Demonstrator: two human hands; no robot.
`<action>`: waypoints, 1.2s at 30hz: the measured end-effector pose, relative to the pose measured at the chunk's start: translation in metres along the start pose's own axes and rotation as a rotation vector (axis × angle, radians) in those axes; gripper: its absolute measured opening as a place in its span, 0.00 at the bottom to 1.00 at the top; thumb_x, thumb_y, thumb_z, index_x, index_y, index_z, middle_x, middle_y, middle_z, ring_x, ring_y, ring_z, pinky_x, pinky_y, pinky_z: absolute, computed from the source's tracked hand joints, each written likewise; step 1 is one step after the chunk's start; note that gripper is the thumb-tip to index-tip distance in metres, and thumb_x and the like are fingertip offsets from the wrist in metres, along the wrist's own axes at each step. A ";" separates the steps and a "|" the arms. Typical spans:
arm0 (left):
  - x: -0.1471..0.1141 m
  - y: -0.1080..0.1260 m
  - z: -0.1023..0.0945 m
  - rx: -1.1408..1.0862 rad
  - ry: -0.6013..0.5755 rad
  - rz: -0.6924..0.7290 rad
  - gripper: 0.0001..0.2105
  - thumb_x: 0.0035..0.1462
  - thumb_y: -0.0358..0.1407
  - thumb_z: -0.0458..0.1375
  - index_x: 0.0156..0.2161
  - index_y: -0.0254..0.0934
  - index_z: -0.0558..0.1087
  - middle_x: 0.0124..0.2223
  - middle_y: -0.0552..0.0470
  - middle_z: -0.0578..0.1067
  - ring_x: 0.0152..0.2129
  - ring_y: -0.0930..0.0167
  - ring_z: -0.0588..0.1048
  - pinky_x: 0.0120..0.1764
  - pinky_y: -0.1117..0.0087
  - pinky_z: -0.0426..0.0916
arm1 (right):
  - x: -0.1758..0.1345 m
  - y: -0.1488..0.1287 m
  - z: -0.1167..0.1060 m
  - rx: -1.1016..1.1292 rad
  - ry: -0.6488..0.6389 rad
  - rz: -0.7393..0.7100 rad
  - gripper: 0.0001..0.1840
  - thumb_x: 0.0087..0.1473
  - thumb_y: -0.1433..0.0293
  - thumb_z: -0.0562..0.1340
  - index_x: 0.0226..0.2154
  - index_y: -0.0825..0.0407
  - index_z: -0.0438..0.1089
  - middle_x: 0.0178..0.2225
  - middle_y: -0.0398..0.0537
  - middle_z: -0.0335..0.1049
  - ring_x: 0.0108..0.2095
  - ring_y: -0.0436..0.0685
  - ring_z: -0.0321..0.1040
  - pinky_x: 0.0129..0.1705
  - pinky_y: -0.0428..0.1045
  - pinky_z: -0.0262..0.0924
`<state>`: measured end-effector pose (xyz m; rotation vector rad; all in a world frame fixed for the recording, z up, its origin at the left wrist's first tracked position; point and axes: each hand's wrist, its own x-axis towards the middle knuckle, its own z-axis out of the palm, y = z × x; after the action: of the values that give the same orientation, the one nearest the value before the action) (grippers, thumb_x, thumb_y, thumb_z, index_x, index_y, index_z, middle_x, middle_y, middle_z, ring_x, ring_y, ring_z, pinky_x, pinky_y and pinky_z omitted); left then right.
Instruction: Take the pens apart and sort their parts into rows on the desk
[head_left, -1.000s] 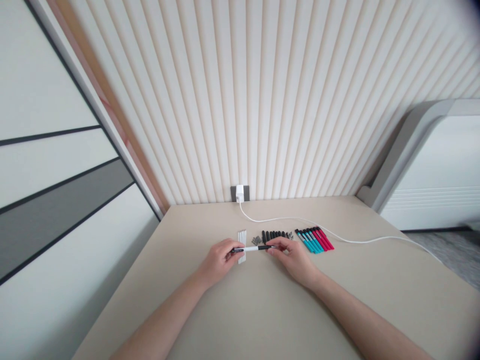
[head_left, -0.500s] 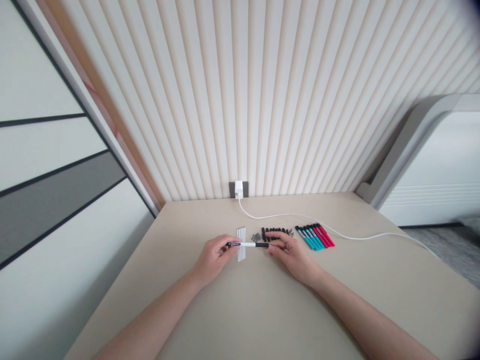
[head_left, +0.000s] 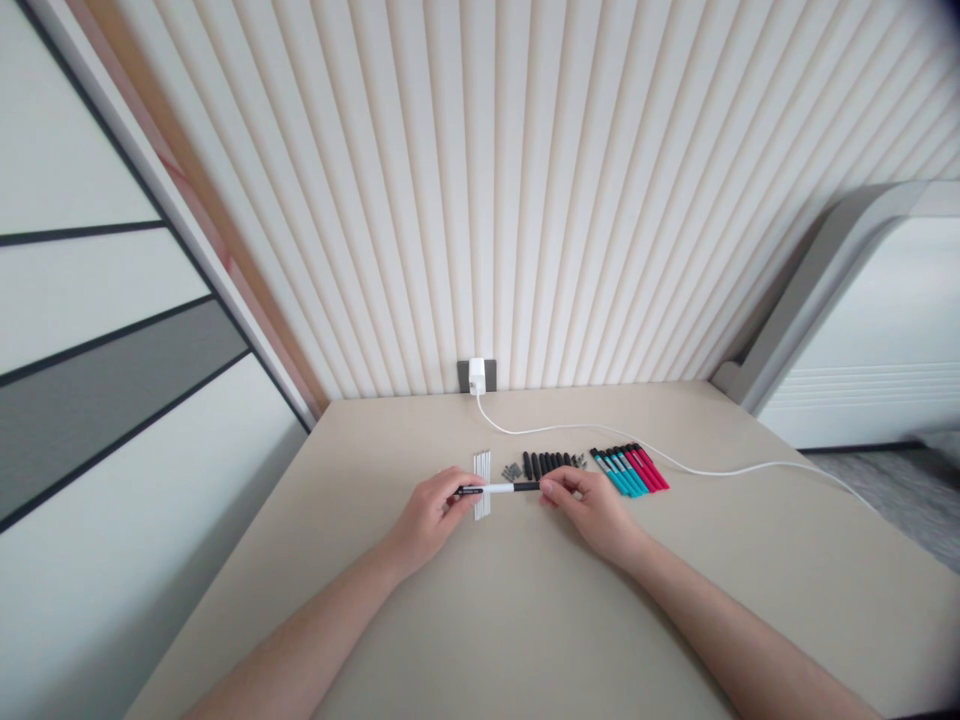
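Note:
A slim pen point(head_left: 498, 488), white in the middle and black at both ends, is held level between my two hands above the table. My left hand point(head_left: 431, 508) pinches its left black end between thumb and fingers. At the opposite end, the closed thumb and fingers of my right hand point(head_left: 589, 505) grip the black tip. Thin white rods point(head_left: 482, 468) lie side by side under the pen, partly covered by it and my left fingers. Small grey pieces point(head_left: 511, 471) sit just beyond the pen, beside a row of black tubular parts point(head_left: 546, 465).
Several teal pens point(head_left: 621, 475) and red pens point(head_left: 646, 468) with black ends lie in a row on the beige table point(head_left: 480, 620), right of the black parts. A white cable point(head_left: 577, 428) runs from a charger point(head_left: 477, 376) at the ribbed wall across the table's right side.
My right fingers, spread around the pen's right end before, have closed on its tip. The row of black parts behind that hand shows more fully. My left hand keeps its grip.

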<state>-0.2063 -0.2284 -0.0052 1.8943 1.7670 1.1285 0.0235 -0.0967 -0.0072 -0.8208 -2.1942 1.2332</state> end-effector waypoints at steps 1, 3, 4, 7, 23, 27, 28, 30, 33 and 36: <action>0.000 0.001 0.000 0.008 -0.005 0.013 0.08 0.63 0.37 0.53 0.44 0.38 0.73 0.37 0.52 0.75 0.33 0.73 0.72 0.37 0.73 0.65 | 0.000 0.000 0.000 -0.030 0.002 0.002 0.19 0.59 0.58 0.56 0.27 0.52 0.73 0.24 0.43 0.70 0.25 0.51 0.60 0.27 0.46 0.51; -0.001 0.002 0.001 0.018 -0.009 0.028 0.08 0.63 0.36 0.53 0.44 0.38 0.72 0.37 0.52 0.74 0.32 0.73 0.72 0.37 0.74 0.65 | -0.001 -0.001 0.000 -0.074 0.000 0.007 0.23 0.61 0.57 0.54 0.23 0.53 0.71 0.20 0.42 0.66 0.23 0.50 0.57 0.25 0.46 0.49; -0.001 0.003 0.002 0.023 -0.005 0.026 0.08 0.63 0.36 0.53 0.43 0.38 0.72 0.37 0.52 0.74 0.32 0.73 0.71 0.37 0.74 0.64 | -0.001 -0.001 0.000 -0.080 -0.004 0.009 0.25 0.62 0.56 0.53 0.22 0.53 0.71 0.19 0.42 0.65 0.22 0.49 0.56 0.25 0.46 0.48; -0.001 0.005 0.002 0.035 0.019 -0.011 0.08 0.63 0.37 0.53 0.43 0.38 0.72 0.35 0.53 0.74 0.30 0.74 0.70 0.34 0.74 0.64 | -0.001 0.000 0.001 -0.050 -0.027 0.009 0.29 0.63 0.55 0.49 0.21 0.54 0.71 0.19 0.42 0.63 0.21 0.49 0.56 0.25 0.46 0.49; -0.002 0.003 0.002 0.016 0.047 -0.068 0.09 0.62 0.38 0.53 0.43 0.38 0.72 0.35 0.52 0.75 0.29 0.73 0.71 0.33 0.74 0.65 | -0.001 -0.004 -0.002 -0.113 -0.063 -0.085 0.24 0.63 0.56 0.50 0.28 0.52 0.72 0.22 0.43 0.65 0.26 0.52 0.60 0.28 0.47 0.53; -0.001 0.005 0.002 0.002 0.057 -0.082 0.09 0.62 0.38 0.53 0.43 0.38 0.73 0.36 0.52 0.75 0.29 0.73 0.71 0.33 0.74 0.65 | -0.001 -0.005 -0.003 -0.074 -0.029 -0.069 0.22 0.63 0.56 0.50 0.39 0.52 0.73 0.29 0.46 0.71 0.29 0.53 0.65 0.30 0.48 0.58; -0.001 0.006 0.002 -0.003 0.062 -0.089 0.09 0.62 0.38 0.53 0.42 0.38 0.73 0.36 0.52 0.75 0.29 0.73 0.71 0.33 0.74 0.65 | -0.001 -0.005 -0.004 -0.068 -0.007 -0.078 0.19 0.61 0.56 0.53 0.43 0.51 0.71 0.32 0.47 0.73 0.31 0.54 0.67 0.31 0.48 0.59; -0.001 0.006 0.002 -0.007 0.072 -0.096 0.09 0.62 0.38 0.53 0.42 0.38 0.73 0.36 0.52 0.76 0.29 0.73 0.71 0.32 0.74 0.65 | -0.001 -0.005 -0.004 -0.069 0.025 -0.100 0.18 0.58 0.58 0.58 0.46 0.50 0.70 0.35 0.48 0.73 0.35 0.55 0.68 0.33 0.48 0.60; -0.001 0.006 0.002 0.001 0.078 -0.088 0.09 0.62 0.38 0.53 0.42 0.38 0.73 0.36 0.52 0.76 0.28 0.73 0.71 0.32 0.74 0.65 | -0.001 -0.005 -0.004 -0.072 0.035 -0.098 0.14 0.57 0.59 0.59 0.41 0.50 0.72 0.33 0.47 0.73 0.34 0.55 0.68 0.31 0.46 0.59; -0.001 0.006 0.002 0.012 0.059 -0.077 0.09 0.62 0.37 0.53 0.42 0.38 0.73 0.35 0.52 0.76 0.28 0.73 0.70 0.32 0.74 0.64 | -0.001 -0.005 -0.004 -0.106 0.007 -0.099 0.16 0.60 0.59 0.55 0.32 0.51 0.73 0.28 0.45 0.72 0.30 0.54 0.66 0.28 0.46 0.57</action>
<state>-0.2010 -0.2304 -0.0029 1.8003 1.8655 1.1600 0.0252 -0.0971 -0.0012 -0.7463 -2.2821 1.0724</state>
